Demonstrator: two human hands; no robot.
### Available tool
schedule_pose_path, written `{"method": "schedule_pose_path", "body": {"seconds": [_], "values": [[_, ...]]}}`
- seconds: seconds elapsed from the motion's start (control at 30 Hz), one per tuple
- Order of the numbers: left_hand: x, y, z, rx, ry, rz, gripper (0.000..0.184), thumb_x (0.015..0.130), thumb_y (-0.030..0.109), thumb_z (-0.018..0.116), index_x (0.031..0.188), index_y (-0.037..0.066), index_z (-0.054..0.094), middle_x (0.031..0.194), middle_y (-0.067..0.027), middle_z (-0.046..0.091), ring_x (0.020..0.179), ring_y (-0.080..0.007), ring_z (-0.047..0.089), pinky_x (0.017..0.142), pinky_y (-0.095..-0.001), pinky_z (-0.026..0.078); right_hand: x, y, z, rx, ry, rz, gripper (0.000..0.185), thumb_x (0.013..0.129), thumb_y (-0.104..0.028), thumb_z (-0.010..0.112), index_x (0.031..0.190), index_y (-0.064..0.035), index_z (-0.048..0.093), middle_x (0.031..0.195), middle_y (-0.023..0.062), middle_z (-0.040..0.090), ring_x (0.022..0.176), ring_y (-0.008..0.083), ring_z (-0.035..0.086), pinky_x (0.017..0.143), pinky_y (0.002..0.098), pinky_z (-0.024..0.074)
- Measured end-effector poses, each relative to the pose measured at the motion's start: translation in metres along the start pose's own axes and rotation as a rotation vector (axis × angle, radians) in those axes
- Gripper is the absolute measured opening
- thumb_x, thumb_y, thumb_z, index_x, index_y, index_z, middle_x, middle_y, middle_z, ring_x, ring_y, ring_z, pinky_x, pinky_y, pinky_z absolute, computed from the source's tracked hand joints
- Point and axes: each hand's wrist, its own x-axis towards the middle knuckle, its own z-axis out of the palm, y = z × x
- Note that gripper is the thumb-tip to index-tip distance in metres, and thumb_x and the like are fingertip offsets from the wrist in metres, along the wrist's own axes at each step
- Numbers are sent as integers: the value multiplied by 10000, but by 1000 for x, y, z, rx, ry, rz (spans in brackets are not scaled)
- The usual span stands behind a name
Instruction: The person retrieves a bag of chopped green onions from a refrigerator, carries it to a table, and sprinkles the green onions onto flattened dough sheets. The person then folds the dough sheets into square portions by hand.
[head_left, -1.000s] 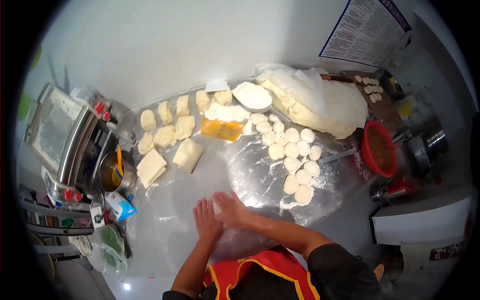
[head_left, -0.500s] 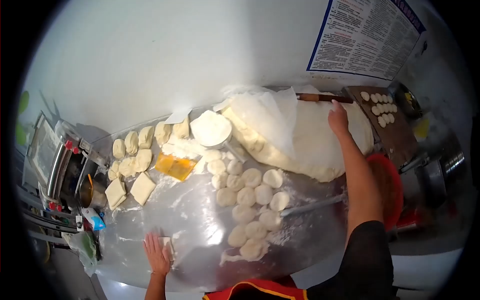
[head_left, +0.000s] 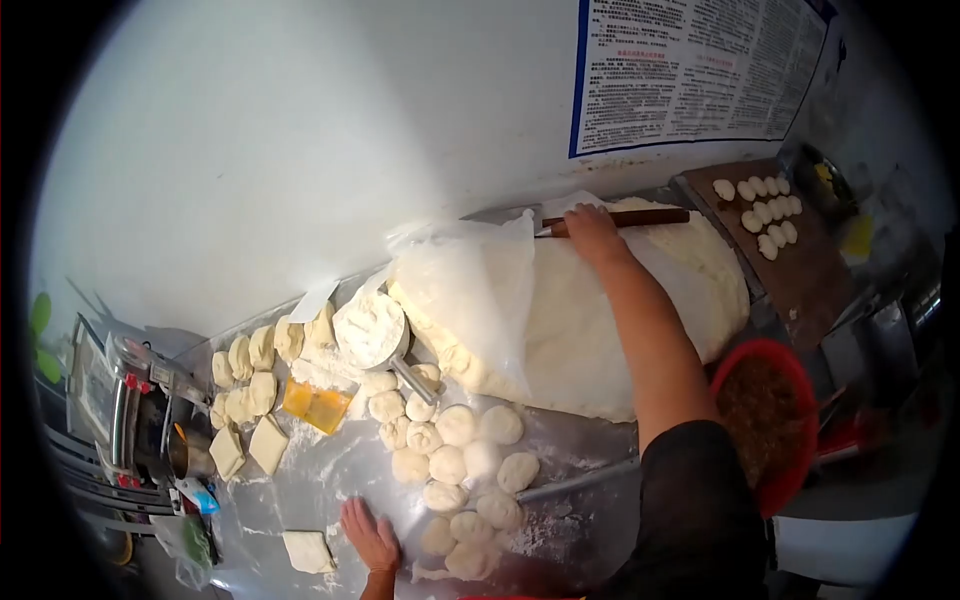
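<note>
My left hand [head_left: 370,536] lies flat and open on the floured metal table [head_left: 365,470], right of a small square dough piece [head_left: 308,551] that it does not touch. At the back, my right hand [head_left: 594,232] is closed around a wooden-handled tool with a metal end [head_left: 547,230]. Beside this tool a dark wooden stick [head_left: 655,217] rests on the big dough mass [head_left: 590,340]. Thin clear plastic [head_left: 480,290] covers part of that mass. Several round dough pieces [head_left: 457,425] sit in front of it.
A bowl of flour with a handle [head_left: 370,330], dough chunks [head_left: 262,347], folded dough squares [head_left: 268,444] and an orange scraper [head_left: 317,404] are at left. At right are a red basin of filling [head_left: 812,400] and a brown board [head_left: 790,280] with small dough pieces.
My hands have separated. My right hand reached to the back, then moved left along the dough mass and closed on the tool. My left hand has left the small dough square. The view has shifted right.
</note>
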Motion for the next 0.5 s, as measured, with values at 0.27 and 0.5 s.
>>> {"method": "schedule_pose_path", "body": {"seconds": [0.27, 0.5], "values": [[-1, 7, -8, 24, -31, -3, 560, 880, 258, 442, 1353, -26, 347, 1374, -222, 373, 1310, -400, 285, 1098, -507, 155, -75, -13, -117, 266, -71, 147, 196, 824, -123, 545, 979, -4, 565, 980, 148, 594, 912, 326, 596, 792, 420, 469], [-2, 0, -2, 10, -15, 23, 571, 868, 256, 464, 1353, -22, 349, 1386, -208, 370, 1318, -392, 276, 1105, -504, 140, -264, 7, -108, 189, 109, 249, 223, 848, -229, 585, 918, -39, 490, 864, 174, 582, 801, 390, 589, 673, 484, 473]]}}
